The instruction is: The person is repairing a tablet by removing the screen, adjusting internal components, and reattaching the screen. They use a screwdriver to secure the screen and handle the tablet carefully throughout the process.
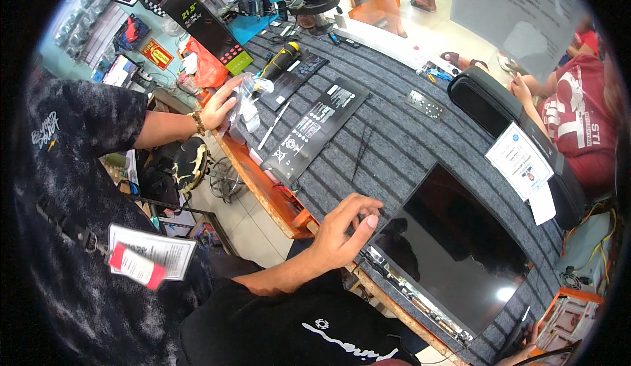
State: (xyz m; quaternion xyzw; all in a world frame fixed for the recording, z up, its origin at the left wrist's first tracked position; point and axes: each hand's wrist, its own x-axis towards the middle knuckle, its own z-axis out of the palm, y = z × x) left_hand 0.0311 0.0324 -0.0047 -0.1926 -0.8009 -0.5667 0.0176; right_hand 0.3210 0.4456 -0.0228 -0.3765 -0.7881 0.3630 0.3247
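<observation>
Well, in the head view, my left hand (345,231) hangs with its fingers loosely curled, thumb and forefinger apart, nothing pinched between them. Just right of them, on the grey ribbed fabric mat (407,149), lies the glossy black rectangular screen panel (453,247); whether my thumb brushes its nearest corner, I cannot tell. Below my fingertips, along the panel's near side, runs a narrow strip of bare metallic electronics (420,293). Well to the right of these fingers, what seems to be my right hand (524,355) barely shows at the lower rim; I cannot tell its grip. To handle this well, I'd say, I should steady the panel by its edges, keep fingertips off the shiny face, and press nowhere on that bare strip.
</observation>
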